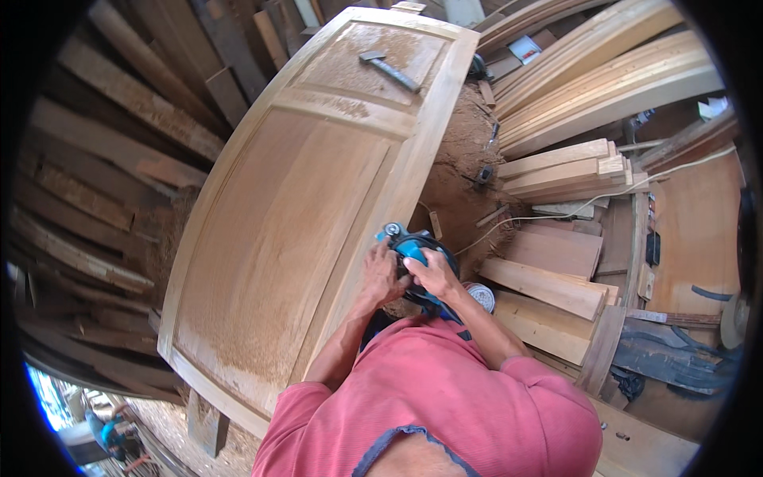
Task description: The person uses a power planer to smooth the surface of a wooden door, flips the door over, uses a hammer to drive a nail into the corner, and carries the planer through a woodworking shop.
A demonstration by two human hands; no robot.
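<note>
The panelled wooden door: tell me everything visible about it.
The door is pale brown, seemingly bare wood: a frame with a crossrail and two recessed panels, the smaller at the far end. It lies face up, its edges bowed in this fisheye view. Sawdust or shavings cover parts of both panels and the crossrail. A hammer lies on the far panel. A blue-and-black power tool, gripped by the right hand, is at its right edge; contact is unclear.

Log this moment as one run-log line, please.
right hand: gripping teal power tool | left hand: at tool's left side, grip unclear | tool: at right edge of panelled door | hammer: on door's far end
</note>
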